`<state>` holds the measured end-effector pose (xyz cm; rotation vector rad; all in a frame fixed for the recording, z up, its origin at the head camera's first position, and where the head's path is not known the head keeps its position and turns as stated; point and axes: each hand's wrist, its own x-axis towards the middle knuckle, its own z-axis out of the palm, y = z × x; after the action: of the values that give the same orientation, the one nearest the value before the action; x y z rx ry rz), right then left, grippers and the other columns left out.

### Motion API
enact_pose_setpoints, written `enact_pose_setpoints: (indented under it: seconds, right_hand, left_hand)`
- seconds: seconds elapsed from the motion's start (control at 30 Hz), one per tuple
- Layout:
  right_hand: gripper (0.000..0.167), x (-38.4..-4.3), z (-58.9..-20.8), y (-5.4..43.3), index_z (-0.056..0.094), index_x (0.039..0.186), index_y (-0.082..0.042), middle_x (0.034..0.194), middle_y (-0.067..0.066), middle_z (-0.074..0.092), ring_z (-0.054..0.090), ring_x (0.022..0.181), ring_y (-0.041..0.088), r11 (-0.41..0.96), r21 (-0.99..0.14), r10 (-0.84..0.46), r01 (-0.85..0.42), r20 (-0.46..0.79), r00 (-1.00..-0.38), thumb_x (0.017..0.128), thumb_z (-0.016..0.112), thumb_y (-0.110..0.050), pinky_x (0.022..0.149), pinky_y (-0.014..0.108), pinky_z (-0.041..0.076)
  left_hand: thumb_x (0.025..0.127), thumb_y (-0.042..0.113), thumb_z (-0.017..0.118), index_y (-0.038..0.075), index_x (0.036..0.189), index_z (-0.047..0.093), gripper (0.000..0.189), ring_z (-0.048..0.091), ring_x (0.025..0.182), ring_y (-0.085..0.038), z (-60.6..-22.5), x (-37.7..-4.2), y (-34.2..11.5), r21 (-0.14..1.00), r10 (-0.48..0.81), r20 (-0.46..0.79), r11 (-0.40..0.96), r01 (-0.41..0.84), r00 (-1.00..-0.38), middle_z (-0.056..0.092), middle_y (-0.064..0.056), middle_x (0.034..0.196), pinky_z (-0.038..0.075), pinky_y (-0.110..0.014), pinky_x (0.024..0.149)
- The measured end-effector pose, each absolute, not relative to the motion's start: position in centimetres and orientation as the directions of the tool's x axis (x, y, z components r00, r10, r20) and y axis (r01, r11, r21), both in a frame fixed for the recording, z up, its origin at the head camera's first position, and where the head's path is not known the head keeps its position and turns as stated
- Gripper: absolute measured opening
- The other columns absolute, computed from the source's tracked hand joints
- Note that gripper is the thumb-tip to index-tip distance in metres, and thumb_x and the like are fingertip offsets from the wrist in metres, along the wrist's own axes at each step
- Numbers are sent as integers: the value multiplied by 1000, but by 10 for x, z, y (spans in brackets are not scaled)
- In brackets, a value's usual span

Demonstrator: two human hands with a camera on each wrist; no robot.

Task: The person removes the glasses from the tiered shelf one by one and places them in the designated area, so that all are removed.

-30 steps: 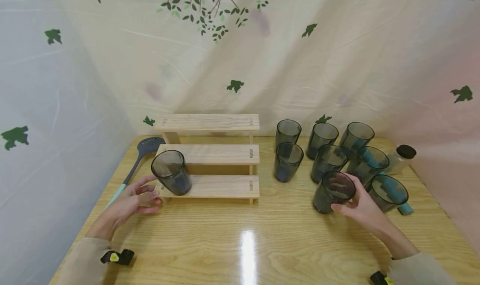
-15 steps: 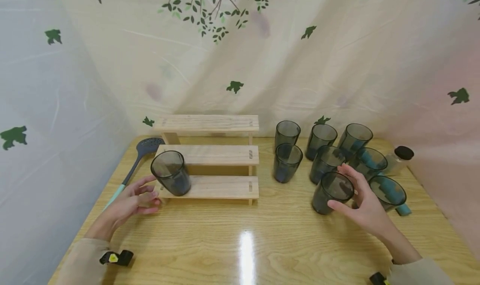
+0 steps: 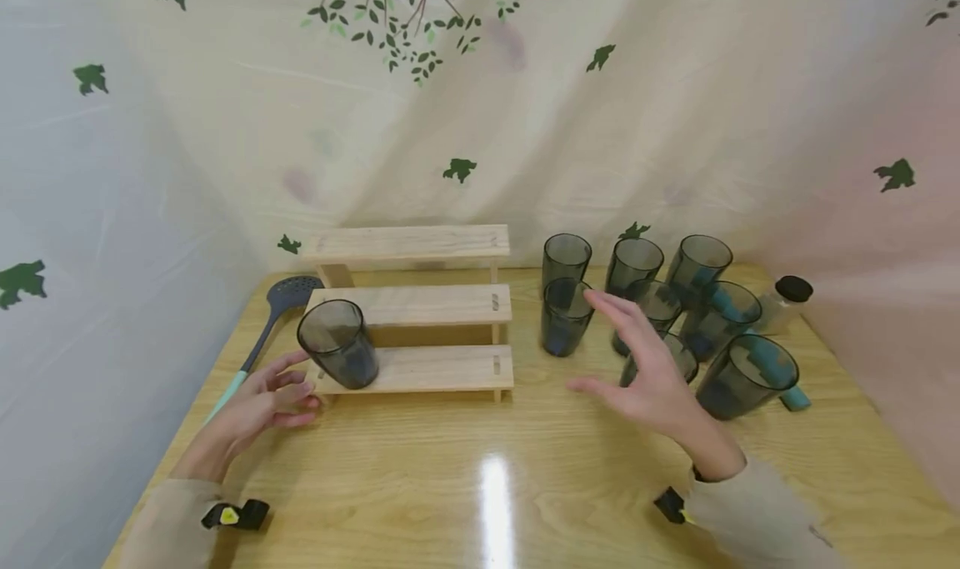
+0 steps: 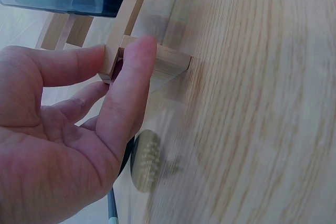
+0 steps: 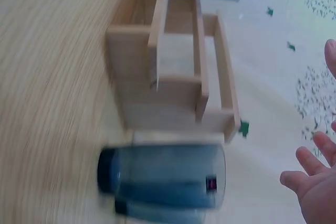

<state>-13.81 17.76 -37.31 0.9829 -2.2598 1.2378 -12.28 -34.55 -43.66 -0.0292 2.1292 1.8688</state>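
My left hand (image 3: 258, 402) pinches the left end of the lowest board of a three-step wooden rack (image 3: 442, 367). In the left wrist view, thumb and finger lie on either side of that board end (image 4: 108, 59). One smoked drinking glass (image 3: 341, 348) stands upright on the lowest step, at its left end. My right hand (image 3: 652, 377) is spread and holds nothing, thumb and fingers pointing left toward a front-left glass (image 3: 562, 327). Behind this hand another glass (image 3: 678, 356) is partly hidden. The right wrist view shows two glasses (image 5: 163, 171) beside the rack, blurred.
Several more smoked glasses (image 3: 750, 377) stand grouped on the right of the wooden table (image 3: 420, 477). Past them are a small jar with a black lid (image 3: 787, 298) and a teal object (image 3: 797, 399). A dark perforated skimmer (image 3: 288, 294) lies left of the rack. Patterned cloth (image 3: 375, 152) hangs behind.
My right hand has let go of the front glass, which stays on the table, and has moved left across it. The left hand keeps its place on the rack. The head view has shifted slightly.
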Motion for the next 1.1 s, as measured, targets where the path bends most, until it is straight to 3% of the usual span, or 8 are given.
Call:
enact_pose_setpoints:
  seconds: [0.1, 0.27, 0.37, 0.63, 0.77, 0.9, 1.1]
  right_hand:
    - [105, -144, -370, 150, 35, 158, -11, 157, 6, 36, 35, 144, 27, 265, -646, -444, -716, 577, -685, 72, 94, -10, 119, 32, 33]
    - [103, -153, -369, 104, 28, 160, -9, 159, 8, 33, 34, 144, 34, 78, -702, -520, -708, 577, -630, 78, 90, -14, 117, 51, 36]
    - [106, -155, -368, 80, 24, 162, -12, 162, 6, 30, 34, 145, 33, 11, -716, -548, -698, 580, -603, 79, 90, -14, 114, 54, 40]
    - [103, -161, -374, 30, 16, 163, -30, 162, -4, 29, 36, 145, 24, -67, -836, -605, -545, 468, -644, 86, 84, -32, 113, 43, 43]
    - [101, -164, -376, 6, 16, 162, -36, 162, -4, 29, 37, 144, 20, -62, -883, -633, -465, 395, -666, 87, 83, -26, 112, 37, 45]
    - [105, -167, -377, -22, 15, 162, -36, 164, 1, 27, 37, 144, 18, -52, -911, -645, -408, 343, -683, 86, 85, -17, 111, 35, 44]
    - [107, -174, -381, -57, 12, 164, -29, 165, 4, 25, 36, 144, 15, 5, -910, -653, -415, 311, -690, 85, 85, -23, 111, 30, 44]
  left_hand:
    - [104, 9, 59, -3, 157, 16, 69, 68, 94, -23, -436, -123, -346, 965, 187, -242, 149, -216, -952, 47, -16, 116, 61, -45, 85]
    - [104, 10, 58, -2, 158, 14, 71, 68, 94, -23, -435, -122, -347, 964, 193, -246, 154, -218, -950, 47, -17, 117, 62, -45, 85]
    - [105, 11, 58, -1, 159, 12, 72, 68, 95, -23, -435, -121, -347, 963, 197, -249, 154, -221, -948, 47, -17, 118, 62, -44, 85]
    - [105, 10, 57, -2, 158, 12, 71, 68, 95, -23, -435, -122, -347, 963, 199, -252, 153, -224, -947, 46, -16, 117, 62, -45, 85]
    - [104, 10, 58, -2, 158, 12, 72, 68, 95, -23, -435, -123, -347, 964, 199, -249, 143, -224, -948, 46, -15, 116, 62, -45, 85]
    - [104, 9, 59, -2, 158, 13, 72, 68, 94, -22, -435, -124, -349, 964, 192, -250, 142, -225, -949, 44, -16, 117, 62, -44, 85]
    - [103, 9, 59, -3, 158, 12, 74, 68, 96, -23, -434, -125, -350, 962, 201, -258, 148, -231, -945, 44, -17, 118, 61, -44, 87]
